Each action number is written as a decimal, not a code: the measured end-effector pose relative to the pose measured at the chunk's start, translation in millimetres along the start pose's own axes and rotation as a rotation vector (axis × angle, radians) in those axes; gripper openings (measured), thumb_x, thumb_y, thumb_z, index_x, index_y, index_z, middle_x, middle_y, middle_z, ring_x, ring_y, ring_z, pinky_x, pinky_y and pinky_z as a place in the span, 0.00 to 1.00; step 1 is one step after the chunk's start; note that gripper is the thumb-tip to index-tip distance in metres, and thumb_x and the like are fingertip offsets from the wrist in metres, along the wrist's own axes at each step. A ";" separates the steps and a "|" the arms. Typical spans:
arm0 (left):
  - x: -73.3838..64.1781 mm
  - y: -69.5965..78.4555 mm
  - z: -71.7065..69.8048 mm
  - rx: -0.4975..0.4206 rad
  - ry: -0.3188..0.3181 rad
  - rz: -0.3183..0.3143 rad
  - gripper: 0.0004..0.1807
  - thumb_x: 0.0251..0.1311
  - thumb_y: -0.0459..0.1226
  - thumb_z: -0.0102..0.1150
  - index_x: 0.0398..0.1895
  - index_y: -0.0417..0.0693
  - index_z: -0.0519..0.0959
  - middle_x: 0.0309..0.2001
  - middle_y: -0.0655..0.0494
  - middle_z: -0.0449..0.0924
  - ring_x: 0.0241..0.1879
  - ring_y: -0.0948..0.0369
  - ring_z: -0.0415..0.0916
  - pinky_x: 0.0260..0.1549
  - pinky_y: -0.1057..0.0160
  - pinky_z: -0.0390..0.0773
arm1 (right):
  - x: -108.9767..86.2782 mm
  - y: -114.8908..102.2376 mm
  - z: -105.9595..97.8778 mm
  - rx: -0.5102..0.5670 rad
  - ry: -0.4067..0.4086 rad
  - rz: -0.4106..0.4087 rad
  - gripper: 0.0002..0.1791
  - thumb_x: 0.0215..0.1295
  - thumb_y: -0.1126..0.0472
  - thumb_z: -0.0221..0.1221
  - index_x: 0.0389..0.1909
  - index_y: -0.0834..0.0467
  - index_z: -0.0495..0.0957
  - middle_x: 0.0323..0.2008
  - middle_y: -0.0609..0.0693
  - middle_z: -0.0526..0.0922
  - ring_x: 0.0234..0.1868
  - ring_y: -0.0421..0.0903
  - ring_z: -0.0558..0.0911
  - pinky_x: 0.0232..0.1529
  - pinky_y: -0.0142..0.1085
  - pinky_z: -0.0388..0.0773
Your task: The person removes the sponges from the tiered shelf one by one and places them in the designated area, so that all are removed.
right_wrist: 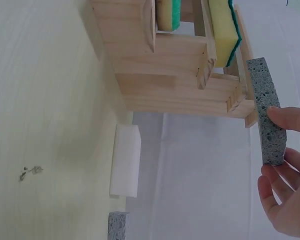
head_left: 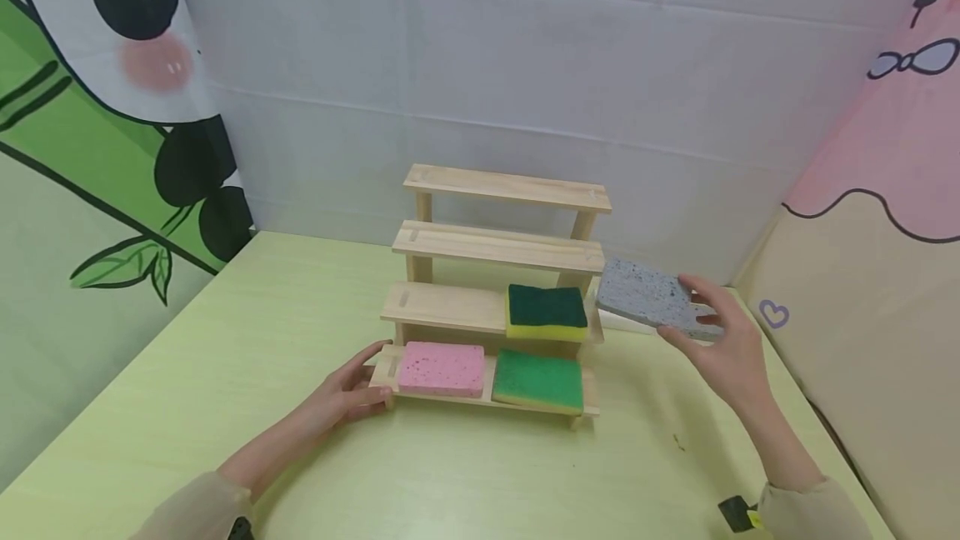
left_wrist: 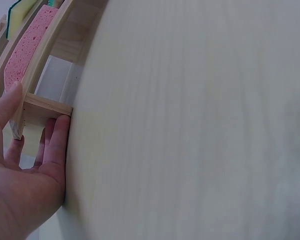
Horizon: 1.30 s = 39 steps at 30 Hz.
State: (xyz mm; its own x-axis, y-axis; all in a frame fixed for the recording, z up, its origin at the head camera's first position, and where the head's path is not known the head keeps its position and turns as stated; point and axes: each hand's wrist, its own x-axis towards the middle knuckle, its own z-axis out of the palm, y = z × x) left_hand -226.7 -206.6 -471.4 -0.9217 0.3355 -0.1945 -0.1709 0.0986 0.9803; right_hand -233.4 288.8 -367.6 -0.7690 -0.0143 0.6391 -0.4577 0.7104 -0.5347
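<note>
A wooden four-step rack [head_left: 442, 304] stands on the table. My left hand [head_left: 351, 386] holds the left end of its lowest step, thumb at the top edge and fingers at the leg. On that step lie a pink sponge [head_left: 441, 369] and a green-topped sponge [head_left: 537, 380]. A yellow sponge with a dark green scouring layer [head_left: 546, 312] lies at the right of the second step. To the right of the rack, my right hand [head_left: 723, 348] pinches a grey speckled sponge [head_left: 648, 294] by its right end, raised above the table and level with the middle steps.
In the right wrist view, a white block [right_wrist: 126, 161] and another grey speckled piece [right_wrist: 118, 226] lie on the table near the back wall. A pale sheet [head_left: 510, 48] hangs behind the rack. Printed side walls flank the table [head_left: 450, 482].
</note>
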 end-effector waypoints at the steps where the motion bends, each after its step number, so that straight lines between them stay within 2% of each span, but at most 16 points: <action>1: 0.1 0.4 0.0 0.000 -0.002 0.000 0.46 0.64 0.38 0.62 0.80 0.59 0.46 0.68 0.34 0.61 0.54 0.60 0.75 0.57 0.58 0.81 | -0.9 2.4 -0.7 -0.001 0.000 0.002 0.42 0.46 0.71 0.74 0.66 0.52 0.73 0.60 0.56 0.78 0.52 0.19 0.69 0.45 0.14 0.69; 11: -0.2 2.0 0.7 -0.001 0.010 -0.016 0.46 0.64 0.39 0.63 0.80 0.60 0.46 0.68 0.35 0.61 0.54 0.60 0.75 0.57 0.59 0.81 | -6.8 21.3 -2.7 -0.017 0.009 -0.003 0.42 0.47 0.77 0.71 0.66 0.59 0.71 0.59 0.61 0.77 0.52 0.17 0.68 0.46 0.10 0.69; 16: 0.1 1.4 0.4 -0.005 0.012 -0.016 0.47 0.64 0.39 0.63 0.80 0.60 0.46 0.68 0.35 0.60 0.55 0.60 0.75 0.57 0.58 0.81 | -10.9 30.3 0.8 -0.035 -0.036 0.026 0.40 0.47 0.77 0.70 0.65 0.63 0.70 0.59 0.62 0.77 0.51 0.16 0.67 0.45 0.09 0.69; 18: 0.4 0.9 0.2 -0.006 0.012 -0.015 0.47 0.64 0.39 0.63 0.80 0.59 0.46 0.69 0.34 0.60 0.55 0.60 0.75 0.57 0.58 0.81 | -12.9 33.4 2.9 -0.052 -0.067 0.038 0.40 0.48 0.76 0.70 0.66 0.63 0.69 0.59 0.62 0.76 0.52 0.22 0.71 0.45 0.09 0.69; 21: 0.6 0.2 0.0 -0.007 0.012 -0.013 0.47 0.64 0.38 0.63 0.80 0.59 0.46 0.69 0.34 0.60 0.55 0.60 0.75 0.57 0.58 0.81 | -15.7 37.5 6.1 -0.064 -0.113 0.046 0.40 0.49 0.75 0.70 0.66 0.64 0.69 0.59 0.63 0.76 0.54 0.41 0.77 0.45 0.08 0.68; 24: 0.7 -0.2 -0.2 -0.006 0.009 -0.011 0.47 0.64 0.38 0.63 0.80 0.59 0.46 0.69 0.34 0.60 0.55 0.59 0.75 0.57 0.58 0.81 | -17.6 41.4 9.0 -0.074 -0.157 0.044 0.39 0.49 0.75 0.70 0.65 0.64 0.68 0.58 0.64 0.75 0.53 0.60 0.78 0.45 0.07 0.67; 26: 0.7 -0.2 -0.3 -0.006 0.010 -0.013 0.47 0.64 0.38 0.63 0.80 0.59 0.47 0.69 0.34 0.60 0.55 0.59 0.75 0.57 0.57 0.81 | -18.4 44.0 10.5 -0.085 -0.187 0.047 0.39 0.49 0.75 0.70 0.65 0.65 0.68 0.58 0.64 0.74 0.53 0.64 0.78 0.47 0.16 0.76; 28: 0.5 0.1 -0.2 -0.005 0.013 -0.016 0.46 0.64 0.39 0.63 0.80 0.60 0.47 0.69 0.34 0.60 0.55 0.59 0.75 0.57 0.58 0.81 | -19.3 46.5 11.7 -0.101 -0.219 0.059 0.39 0.50 0.74 0.69 0.65 0.66 0.67 0.58 0.66 0.73 0.54 0.66 0.78 0.49 0.31 0.83; 31: 0.4 0.8 0.3 -0.002 0.015 -0.020 0.46 0.64 0.39 0.63 0.80 0.60 0.47 0.69 0.34 0.60 0.55 0.59 0.75 0.56 0.58 0.81 | -21.0 50.2 13.4 -0.115 -0.270 0.087 0.38 0.51 0.74 0.68 0.65 0.69 0.66 0.60 0.69 0.72 0.55 0.68 0.77 0.50 0.54 0.82; 34: 0.1 1.3 0.6 -0.001 0.012 -0.017 0.46 0.64 0.39 0.63 0.80 0.60 0.47 0.69 0.35 0.60 0.54 0.60 0.75 0.56 0.58 0.81 | -23.0 54.3 15.5 -0.109 -0.318 0.119 0.37 0.53 0.74 0.66 0.65 0.71 0.65 0.61 0.71 0.71 0.56 0.69 0.76 0.52 0.57 0.80; 39: -1.6 -0.1 -0.3 0.008 0.003 0.000 0.46 0.64 0.38 0.62 0.80 0.60 0.46 0.68 0.35 0.60 0.54 0.59 0.74 0.58 0.57 0.80 | -24.9 56.8 18.2 -0.091 -0.388 0.157 0.35 0.54 0.74 0.65 0.64 0.72 0.65 0.59 0.72 0.71 0.56 0.71 0.76 0.53 0.55 0.81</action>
State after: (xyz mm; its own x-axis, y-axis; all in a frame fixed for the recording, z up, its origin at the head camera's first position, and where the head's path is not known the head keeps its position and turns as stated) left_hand -225.3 -207.4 -471.2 -0.9229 0.3325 -0.1940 -0.1680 0.1056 0.9801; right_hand -248.4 316.7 -423.9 -0.9452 -0.1523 0.2888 -0.2935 0.7840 -0.5470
